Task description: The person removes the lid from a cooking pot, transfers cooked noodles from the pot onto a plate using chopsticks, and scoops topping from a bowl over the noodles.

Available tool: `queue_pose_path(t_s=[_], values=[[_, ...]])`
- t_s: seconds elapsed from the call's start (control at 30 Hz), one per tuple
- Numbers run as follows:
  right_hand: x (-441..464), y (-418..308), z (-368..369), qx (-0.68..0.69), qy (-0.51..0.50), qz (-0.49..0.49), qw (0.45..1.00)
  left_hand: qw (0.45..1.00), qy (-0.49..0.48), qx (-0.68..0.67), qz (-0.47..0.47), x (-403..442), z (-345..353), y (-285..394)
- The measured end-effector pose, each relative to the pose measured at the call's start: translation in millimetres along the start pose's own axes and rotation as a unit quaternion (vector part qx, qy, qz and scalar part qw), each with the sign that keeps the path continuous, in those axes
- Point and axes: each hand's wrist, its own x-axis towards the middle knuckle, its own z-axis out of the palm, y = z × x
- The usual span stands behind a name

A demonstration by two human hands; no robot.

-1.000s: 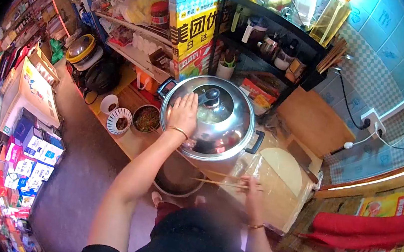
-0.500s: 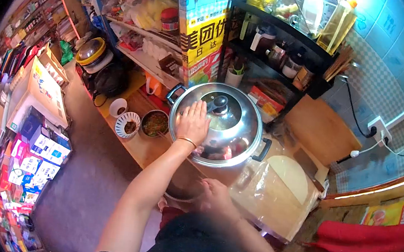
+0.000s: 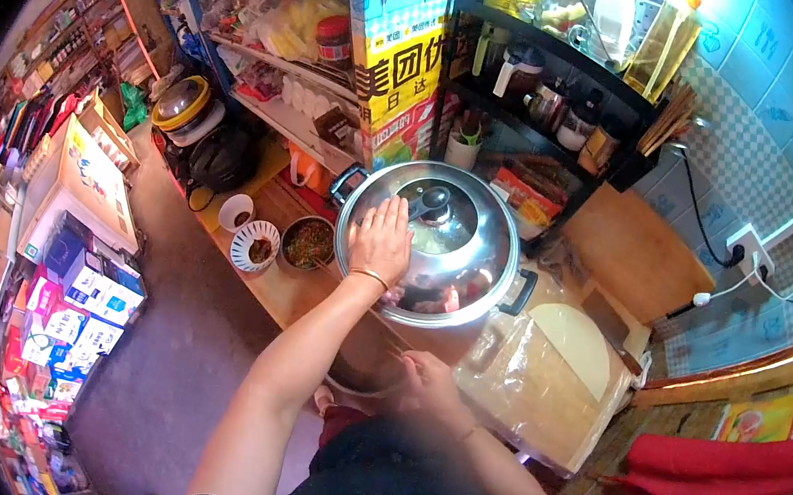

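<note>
My left hand (image 3: 381, 238) lies flat on the shiny steel lid (image 3: 483, 268) of a large pot, fingers stretched out beside the black knob (image 3: 435, 203). Through the lid's round glass window, the contents cannot be made out. Lower down, my right hand (image 3: 429, 382) is closed at the right side of a dark round basin (image 3: 367, 363), close to the counter's front edge. Blur and the hand itself hide what its fingers hold. The pot's black side handle (image 3: 518, 292) sticks out above the right hand.
Left of the pot stand a bowl of chopped food (image 3: 308, 243), a ribbed white bowl (image 3: 256, 246) and a small white cup (image 3: 236, 212). To the right, a pale sheet of dough (image 3: 569, 350) lies on a plastic-covered board (image 3: 516, 401). Behind is a black shelf (image 3: 546, 78).
The view has shifted very slightly. My left hand stays flat on the lid, and my right hand has moved only a little beside the basin.
</note>
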Motion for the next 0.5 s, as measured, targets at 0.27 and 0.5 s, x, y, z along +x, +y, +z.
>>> queue_pose_path(t_s=[0.27, 0.5], values=[[-1.9, -8.6, -4.8, -0.001, 0.009, -0.008, 1.000, 1.000, -0.007, 0.005, -0.002, 0.1, 1.3, -0.2], [-5.3, -8.8, -3.6, 0.027, 0.003, 0.024, 0.999, 1.000, -0.023, -0.001, -0.010, 0.4, -0.8, 0.6]])
